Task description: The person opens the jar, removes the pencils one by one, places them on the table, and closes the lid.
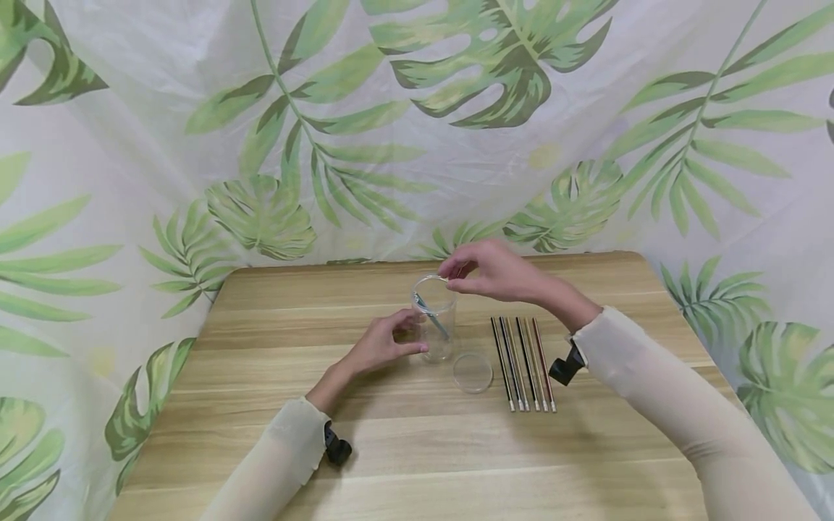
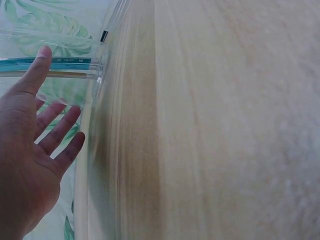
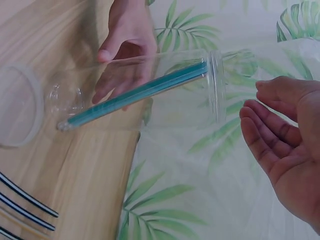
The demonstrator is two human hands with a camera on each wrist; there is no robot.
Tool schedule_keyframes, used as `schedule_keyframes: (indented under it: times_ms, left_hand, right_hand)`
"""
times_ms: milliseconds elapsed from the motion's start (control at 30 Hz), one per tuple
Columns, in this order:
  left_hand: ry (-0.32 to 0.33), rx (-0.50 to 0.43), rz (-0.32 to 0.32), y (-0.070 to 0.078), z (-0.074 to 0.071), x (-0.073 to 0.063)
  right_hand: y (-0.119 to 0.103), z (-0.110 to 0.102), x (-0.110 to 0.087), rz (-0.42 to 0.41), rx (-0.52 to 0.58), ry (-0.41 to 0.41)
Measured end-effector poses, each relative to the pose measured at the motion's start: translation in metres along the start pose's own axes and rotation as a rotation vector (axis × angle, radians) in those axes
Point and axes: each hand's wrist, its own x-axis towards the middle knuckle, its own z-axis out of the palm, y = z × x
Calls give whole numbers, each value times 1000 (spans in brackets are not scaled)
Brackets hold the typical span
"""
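A tall clear jar (image 1: 446,312) stands upright on the table with its top uncovered. My left hand (image 1: 381,341) holds it from the left, thumb on the near side and fingers behind. Inside the jar, teal pencils (image 3: 137,95) and a wood-coloured one lean at a slant, their tops near the rim. Above the rim, my right hand (image 1: 494,272) has its fingers loosely bent and nothing between them. In the right wrist view that hand appears a little apart from the jar's mouth.
A round clear lid (image 1: 473,373) lies flat right of the jar's base. Beyond it, several pencils (image 1: 523,362), dark, wood-coloured and red, lie side by side in a row. The wooden table (image 1: 417,441) ends at a leaf-patterned cloth (image 1: 365,174) behind.
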Motion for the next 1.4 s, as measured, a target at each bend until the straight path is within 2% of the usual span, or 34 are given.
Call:
schedule_keyframes:
  times_ms: [367,600,800,1400]
  left_hand:
    - [-9,-6,5,0,0,-1]
    - [-8,-9,19,0,-1,-1]
    - [-5,-14,27,0,0,0]
    - [-11,16,1,-4,0,1]
  right_hand:
    - [-3,10,19,14,-32,-135]
    - [-4,19,30,16,-75,-167]
    - [-3,28,36,29,-70,-208]
    - [2,32,39,16,-23,-210]
